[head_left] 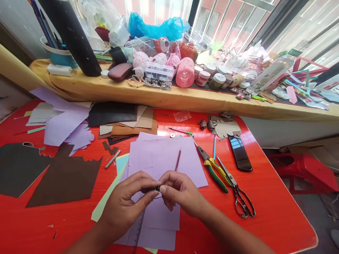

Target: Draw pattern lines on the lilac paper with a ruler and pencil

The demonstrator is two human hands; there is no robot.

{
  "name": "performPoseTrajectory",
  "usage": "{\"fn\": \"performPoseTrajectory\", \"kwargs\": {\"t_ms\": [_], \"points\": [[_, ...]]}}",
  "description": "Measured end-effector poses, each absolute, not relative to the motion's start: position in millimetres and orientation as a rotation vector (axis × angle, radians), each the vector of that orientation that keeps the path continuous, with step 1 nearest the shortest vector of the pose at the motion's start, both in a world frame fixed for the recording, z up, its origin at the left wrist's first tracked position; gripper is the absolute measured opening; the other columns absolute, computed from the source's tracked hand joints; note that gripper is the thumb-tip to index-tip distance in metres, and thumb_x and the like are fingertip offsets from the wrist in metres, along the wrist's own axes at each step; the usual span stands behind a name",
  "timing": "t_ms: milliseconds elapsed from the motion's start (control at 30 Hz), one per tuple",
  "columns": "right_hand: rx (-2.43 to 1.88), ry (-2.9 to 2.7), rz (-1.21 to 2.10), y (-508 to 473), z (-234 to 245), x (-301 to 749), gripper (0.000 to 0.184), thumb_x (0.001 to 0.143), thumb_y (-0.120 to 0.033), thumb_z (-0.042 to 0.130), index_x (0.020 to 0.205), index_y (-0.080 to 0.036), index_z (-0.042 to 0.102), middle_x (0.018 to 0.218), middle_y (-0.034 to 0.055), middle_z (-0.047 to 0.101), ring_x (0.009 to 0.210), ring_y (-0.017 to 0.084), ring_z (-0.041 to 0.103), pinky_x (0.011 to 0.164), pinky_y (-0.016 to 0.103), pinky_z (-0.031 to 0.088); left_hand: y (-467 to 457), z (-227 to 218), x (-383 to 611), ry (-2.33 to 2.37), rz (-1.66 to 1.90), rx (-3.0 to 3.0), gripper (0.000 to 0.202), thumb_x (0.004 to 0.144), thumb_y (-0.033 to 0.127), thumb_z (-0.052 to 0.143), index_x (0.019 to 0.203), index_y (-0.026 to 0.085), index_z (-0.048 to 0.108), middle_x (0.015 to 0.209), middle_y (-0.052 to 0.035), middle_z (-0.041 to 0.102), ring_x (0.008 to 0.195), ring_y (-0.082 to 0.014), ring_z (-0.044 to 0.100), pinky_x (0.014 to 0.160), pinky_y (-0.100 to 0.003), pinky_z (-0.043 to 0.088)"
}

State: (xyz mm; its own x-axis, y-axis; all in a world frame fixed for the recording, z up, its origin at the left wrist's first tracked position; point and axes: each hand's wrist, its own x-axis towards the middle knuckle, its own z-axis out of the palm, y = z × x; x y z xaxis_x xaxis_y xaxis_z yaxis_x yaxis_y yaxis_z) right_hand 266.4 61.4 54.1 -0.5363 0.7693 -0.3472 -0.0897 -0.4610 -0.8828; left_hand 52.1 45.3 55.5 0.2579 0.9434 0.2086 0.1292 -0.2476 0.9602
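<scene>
My left hand and my right hand meet above a stack of lilac paper sheets on the red table. Both hands pinch a small dark object between thumbs and fingertips; it is too small to name. A thin red pencil lies on the lilac paper just beyond my fingers. A light green sheet sticks out under the lilac stack at the left.
Green-and-yellow pliers and scissors lie right of the paper, a black phone beyond them. Dark brown sheets lie at left, brown and black card farther back. A cluttered yellow ledge runs behind. A red stool stands at right.
</scene>
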Motion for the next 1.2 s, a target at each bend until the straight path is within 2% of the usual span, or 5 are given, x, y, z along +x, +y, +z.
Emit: {"fn": "performPoseTrajectory", "kwargs": {"t_ms": [400,667,833,1000,1200], "points": [[-1.093,-1.219,1.906,78,56,294,0.050,0.091,-0.067,0.082,0.099,-0.021,0.064,0.058,-0.0072,0.061,0.047,0.012,0.054,0.050,0.024,0.041,66,63,83,1.007,1.042,1.369,0.010,0.096,0.031,0.079,0.103,0.025,0.083,0.086,-0.0010,0.077,0.069,-0.0158,0.077,0.064,-0.025,0.067],[-1.393,-1.446,1.409,119,57,351,0.030,0.102,-0.052,0.062,0.101,-0.022,0.060,0.062,-0.0051,0.059,0.053,0.015,0.056,0.057,0.029,0.046,116,54,104,1.113,0.905,1.389,0.026,0.096,0.040,0.074,0.111,0.019,0.078,0.082,-0.0025,0.079,0.076,-0.0194,0.080,0.071,-0.031,0.069],[-1.642,-1.655,1.040,148,50,386,0.025,0.100,-0.045,0.061,0.097,-0.021,0.067,0.069,-0.0017,0.063,0.058,0.017,0.056,0.059,0.030,0.041,169,39,121,1.168,0.749,1.497,0.029,0.102,0.042,0.073,0.118,0.017,0.077,0.102,-0.0061,0.080,0.083,-0.0183,0.078,0.083,-0.038,0.068],[-1.915,-1.898,0.669,173,50,406,0.015,0.098,-0.029,0.064,0.092,-0.021,0.075,0.078,0.0052,0.076,0.073,0.023,0.065,0.066,0.032,0.036,222,30,155,1.195,0.552,1.692,0.036,0.108,0.043,0.073,0.134,0.018,0.069,0.133,-0.0102,0.072,0.111,-0.0245,0.074,0.095,-0.046,0.065],[-2.074,-2.084,0.485,186,43,410,0.017,0.104,-0.025,0.064,0.100,-0.021,0.081,0.091,0.0092,0.085,0.084,0.027,0.074,0.066,0.031,0.033,258,18,190,1.270,0.434,1.878,0.038,0.108,0.043,0.072,0.139,0.020,0.068,0.142,-0.0116,0.068,0.119,-0.0267,0.071,0.101,-0.049,0.063]]}}
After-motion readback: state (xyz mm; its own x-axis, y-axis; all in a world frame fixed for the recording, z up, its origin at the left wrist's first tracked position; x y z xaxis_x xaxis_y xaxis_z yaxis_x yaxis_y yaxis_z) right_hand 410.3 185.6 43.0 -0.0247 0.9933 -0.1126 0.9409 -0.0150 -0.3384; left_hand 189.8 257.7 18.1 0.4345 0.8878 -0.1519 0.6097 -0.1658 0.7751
